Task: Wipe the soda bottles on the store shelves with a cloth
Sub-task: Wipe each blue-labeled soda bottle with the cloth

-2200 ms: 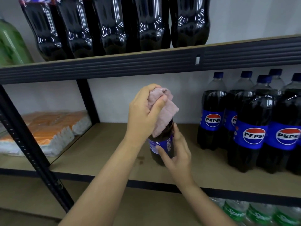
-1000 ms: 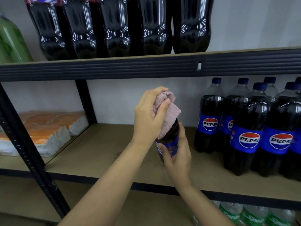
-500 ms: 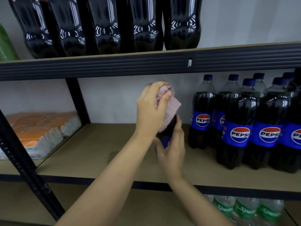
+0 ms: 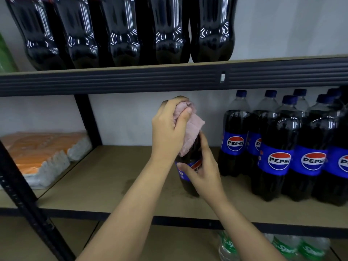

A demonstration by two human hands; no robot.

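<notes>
A Pepsi bottle [image 4: 189,180] with dark cola and a blue label stands on the middle shelf [image 4: 105,187], a little left of the other bottles. My left hand [image 4: 169,130] presses a pink cloth [image 4: 190,132] over its cap and neck, which are hidden. My right hand [image 4: 204,172] grips the bottle around its label. Several more Pepsi bottles [image 4: 278,147] with blue caps stand in a group at the right of the same shelf.
Large dark cola bottles [image 4: 124,31] line the upper shelf [image 4: 169,80] just above my hands. An orange and white packet [image 4: 43,153] lies at the left. A black upright post [image 4: 28,204] crosses the lower left. Green Sprite bottles [image 4: 278,247] sit below.
The bottle has turned in my right hand, with part of the logo now facing me. My left hand stays on the cloth over the top. The view has shifted slightly.
</notes>
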